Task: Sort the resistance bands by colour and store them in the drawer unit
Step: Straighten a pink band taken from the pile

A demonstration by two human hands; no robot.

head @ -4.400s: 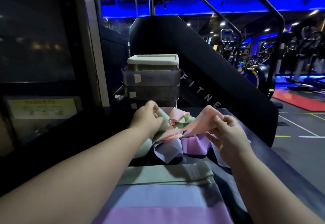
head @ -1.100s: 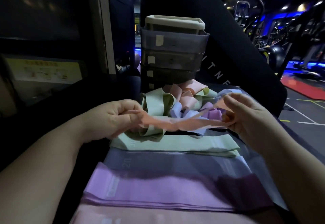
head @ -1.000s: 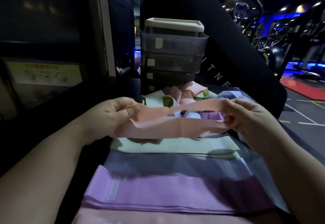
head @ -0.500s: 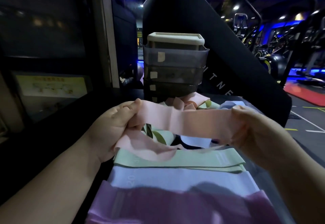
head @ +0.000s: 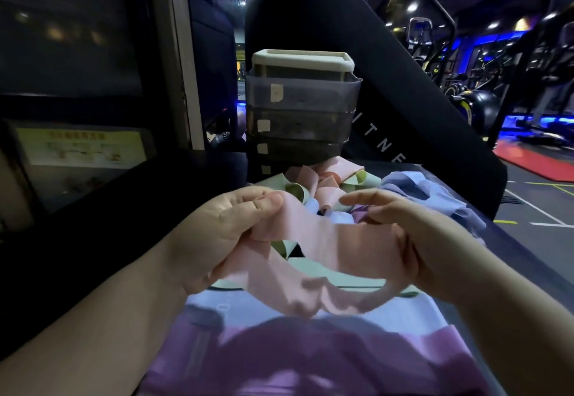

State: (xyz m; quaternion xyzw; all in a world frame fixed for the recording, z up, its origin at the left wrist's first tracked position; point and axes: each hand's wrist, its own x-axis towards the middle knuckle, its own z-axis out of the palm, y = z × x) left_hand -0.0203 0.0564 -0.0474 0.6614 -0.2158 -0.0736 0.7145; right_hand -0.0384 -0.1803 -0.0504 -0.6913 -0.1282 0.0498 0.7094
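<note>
Head view, read from left to right. Left hand (head: pixel 236 231) is raised above the desk (head: pixel 512 259), palm turned toward the camera, with its fingers (head: pixel 264 201) curled and pinching the left end of the pink band (head: pixel 329 249). The grip is narrow and closed on the fabric. The band's long axis runs across the frame, roughly level, from this hand to the other. Its upper run is fairly taut; its lower run sags in a slack loop toward the sorted stack below.

Right hand (head: pixel 413 240) holds the band's right end, which wraps around the palm side. Its index finger is extended and points left, clear of the fabric, while the lower fingers appear hooked inside the loop; exact contact there is partly hidden. Both hands are about equally near the band, each at one end.

Beneath the hands lie flat sorted bands: a light blue band (head: pixel 403 311), with a purple band (head: pixel 310 361) nearer the camera. A green one shows only as a sliver under the pink loop. Beyond the hands sits the unsorted pile (head: pixel 329 184) of pink, green and blue bands, just in front of the drawer unit (head: pixel 301 116), whose drawers appear closed.

Judgement: the band is being flattened before it is laid down. The next move depends on keeping its long axis parallel to the stacked bands.
</note>
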